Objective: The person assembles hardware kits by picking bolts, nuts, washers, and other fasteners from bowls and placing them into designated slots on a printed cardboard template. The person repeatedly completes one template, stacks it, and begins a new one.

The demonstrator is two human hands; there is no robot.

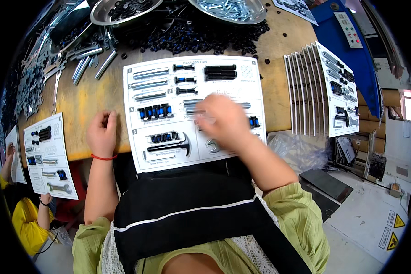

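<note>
A large white hardware card [194, 157], divided into sections, lies at the table's front edge and overhangs it. It shows silver rods [150, 84], black bolts [155, 112], a black T-shaped tool [176, 147] and part of a wrench [212, 145]. My right hand [223, 121] is over the right-centre of the card, by a group of silver rods [192, 108]; motion blurs its fingers, and whatever they hold cannot be made out. Left of the card, my left hand [102, 130] rests on the table edge, fingers curled in, with nothing seen in it.
Behind the card are loose black nuts [192, 39] and metal bowls of black parts [123, 11] and silver bolts [233, 11]. Wrenches [34, 86] pile up at left. Similar cards [306, 91] stand in a row at right. At far left, a yellow-sleeved person [29, 223] holds another card [50, 150].
</note>
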